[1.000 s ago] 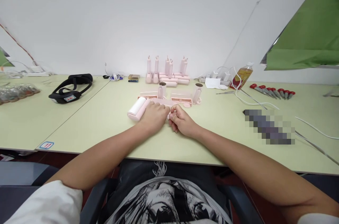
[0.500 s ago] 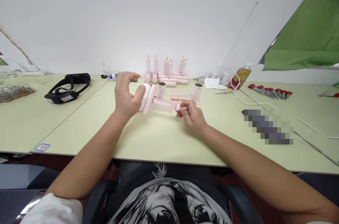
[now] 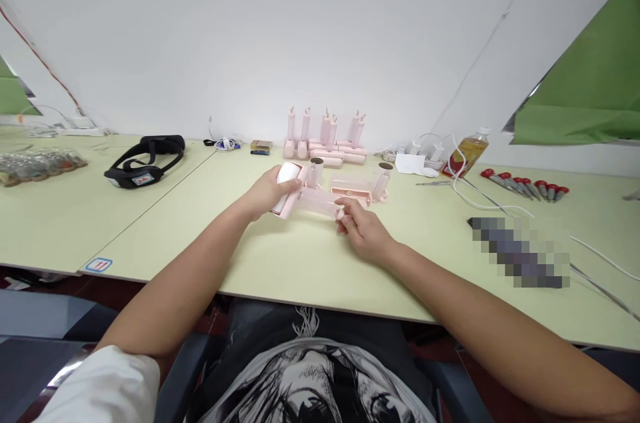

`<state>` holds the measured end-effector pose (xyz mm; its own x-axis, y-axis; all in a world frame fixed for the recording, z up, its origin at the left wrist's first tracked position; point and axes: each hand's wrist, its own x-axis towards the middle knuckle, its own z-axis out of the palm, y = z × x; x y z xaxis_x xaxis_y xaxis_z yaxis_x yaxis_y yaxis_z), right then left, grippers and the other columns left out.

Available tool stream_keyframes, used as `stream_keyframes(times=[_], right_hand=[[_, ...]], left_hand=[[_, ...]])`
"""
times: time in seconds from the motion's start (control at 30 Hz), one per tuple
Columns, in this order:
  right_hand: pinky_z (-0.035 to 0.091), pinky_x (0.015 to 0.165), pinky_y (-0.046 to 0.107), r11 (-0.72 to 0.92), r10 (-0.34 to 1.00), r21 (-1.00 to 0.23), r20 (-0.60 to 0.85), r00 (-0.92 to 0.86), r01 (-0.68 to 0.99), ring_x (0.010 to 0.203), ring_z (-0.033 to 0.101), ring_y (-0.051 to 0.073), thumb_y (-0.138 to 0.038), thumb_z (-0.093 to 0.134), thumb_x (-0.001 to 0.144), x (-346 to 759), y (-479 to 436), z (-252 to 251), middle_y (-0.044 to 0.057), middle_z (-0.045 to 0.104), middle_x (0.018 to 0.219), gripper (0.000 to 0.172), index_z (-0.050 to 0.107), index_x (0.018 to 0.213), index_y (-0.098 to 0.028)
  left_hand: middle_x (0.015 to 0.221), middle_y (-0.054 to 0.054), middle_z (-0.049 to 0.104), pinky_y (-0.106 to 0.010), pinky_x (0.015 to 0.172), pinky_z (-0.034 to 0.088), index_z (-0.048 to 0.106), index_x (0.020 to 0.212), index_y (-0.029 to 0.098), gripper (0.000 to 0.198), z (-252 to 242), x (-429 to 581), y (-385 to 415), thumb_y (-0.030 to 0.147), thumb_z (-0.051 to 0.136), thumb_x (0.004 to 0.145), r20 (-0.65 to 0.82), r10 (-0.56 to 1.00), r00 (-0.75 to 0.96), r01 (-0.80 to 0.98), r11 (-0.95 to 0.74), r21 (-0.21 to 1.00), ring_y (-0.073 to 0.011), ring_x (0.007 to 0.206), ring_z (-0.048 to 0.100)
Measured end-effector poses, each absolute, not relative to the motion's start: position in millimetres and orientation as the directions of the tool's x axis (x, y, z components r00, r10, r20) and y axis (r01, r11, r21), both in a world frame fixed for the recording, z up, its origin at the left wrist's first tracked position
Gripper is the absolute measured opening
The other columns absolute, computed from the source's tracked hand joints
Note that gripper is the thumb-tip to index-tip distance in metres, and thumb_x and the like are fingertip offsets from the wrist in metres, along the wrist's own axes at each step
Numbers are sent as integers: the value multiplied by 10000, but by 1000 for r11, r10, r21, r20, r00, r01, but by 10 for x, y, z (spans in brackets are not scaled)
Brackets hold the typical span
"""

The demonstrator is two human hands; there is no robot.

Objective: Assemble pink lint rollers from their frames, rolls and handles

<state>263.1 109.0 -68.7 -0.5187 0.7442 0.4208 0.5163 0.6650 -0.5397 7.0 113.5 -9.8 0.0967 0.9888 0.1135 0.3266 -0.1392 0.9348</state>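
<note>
A pink lint roller with a white paper roll (image 3: 289, 177) is held between my two hands above the table. My left hand (image 3: 267, 195) is closed round its head, fingers on the pink housing beside the roll. The translucent pink handle (image 3: 317, 202) extends to the right. My right hand (image 3: 367, 229) pinches the handle's far end between thumb and fingers. Just behind lie an open pink roller case (image 3: 351, 195) and an upright pink part (image 3: 383, 179) with a dark round top. A similar upright part (image 3: 315, 171) stands behind the held head.
Several pink lint rollers (image 3: 327, 136) stand by the wall. To the left are a black headset (image 3: 145, 163) and clear bagged items (image 3: 40, 165). On the right sit a bottle (image 3: 467, 153), white cables (image 3: 465, 186), red-handled screwdrivers (image 3: 525, 186) and a pixelated dark object (image 3: 517, 253).
My left hand has closed from spread fingers round the roller's head. The right-hand fingers have shifted slightly at the handle's end. The whole view has turned a little left.
</note>
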Motion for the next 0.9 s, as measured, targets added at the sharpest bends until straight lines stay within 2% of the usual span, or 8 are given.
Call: stream_keyframes(times=[0.13, 0.27, 0.37, 0.43, 0.5, 0.6, 0.77, 0.9], right_hand=[[437, 716, 327, 664, 738, -492, 307, -602, 563, 802, 599, 212, -328, 470, 928, 2587, 1117, -627, 78, 657, 907, 360, 474, 1258, -183], [390, 654, 298, 663, 733, -484, 266, -626, 571, 723, 557, 189, -353, 508, 911, 2619, 1106, -560, 49, 638, 815, 254, 550, 1095, -182], [357, 603, 281, 651, 753, -515, 351, -556, 558, 625, 494, 158, -366, 529, 894, 2714, 1146, -545, 5, 578, 708, 215, 551, 1015, -190], [343, 577, 275, 624, 780, -569, 411, -472, 536, 580, 449, 143, -396, 547, 881, 2781, 1204, -551, -27, 505, 640, 223, 547, 980, -196], [342, 557, 270, 578, 815, -661, 437, -381, 478, 561, 424, 133, -438, 558, 874, 2830, 1269, -565, -47, 439, 616, 251, 540, 959, -203], [344, 522, 258, 512, 856, -775, 420, -303, 371, 550, 413, 121, -491, 562, 863, 2862, 1340, -585, -51, 408, 629, 290, 524, 906, -207], [346, 499, 249, 490, 863, -815, 402, -307, 309, 531, 407, 109, -506, 580, 846, 2854, 1356, -599, -53, 413, 631, 311, 519, 878, -203], [354, 512, 254, 476, 870, -818, 383, -310, 323, 541, 409, 114, -534, 607, 819, 2827, 1340, -608, -53, 425, 621, 345, 540, 897, -204]], left_hand=[[930, -47, 646, -310, 655, 468, 583, 1047, 183, 470, -154, 228, 1103, 554, 628, 761, 203, 977, 62, 456, -208, 865, -221, 806, 594], [872, -42, 664, -304, 640, 472, 613, 1054, 193, 594, -226, 390, 1102, 704, 380, 859, 206, 951, 229, 299, -270, 915, -214, 772, 610], [945, -82, 675, -313, 651, 489, 590, 1134, 181, 687, -313, 368, 1185, 682, 174, 916, 282, 944, 173, 259, -319, 912, -215, 811, 625], [1093, -111, 654, -349, 803, 492, 565, 1198, 169, 588, -390, 313, 1246, 578, 219, 957, 424, 890, 170, 439, -453, 776, -224, 967, 605], [1233, -121, 603, -412, 986, 410, 559, 1243, 166, 461, -466, 277, 1283, 449, 329, 960, 498, 812, 305, 655, -559, 509, -255, 1148, 523], [1372, -128, 506, -497, 1050, 330, 497, 1350, 185, 473, -548, 299, 1283, 373, 435, 920, 418, 787, 454, 797, -569, 205, -316, 1256, 427], [1277, -146, 535, -498, 1020, 346, 489, 1342, 185, 540, -549, 401, 1219, 388, 543, 844, 363, 801, 476, 855, -519, 24, -331, 1204, 457], [1102, -130, 579, -440, 884, 435, 530, 1270, 182, 511, -506, 377, 1164, 351, 560, 789, 314, 836, 450, 877, -481, 23, -309, 999, 572]])
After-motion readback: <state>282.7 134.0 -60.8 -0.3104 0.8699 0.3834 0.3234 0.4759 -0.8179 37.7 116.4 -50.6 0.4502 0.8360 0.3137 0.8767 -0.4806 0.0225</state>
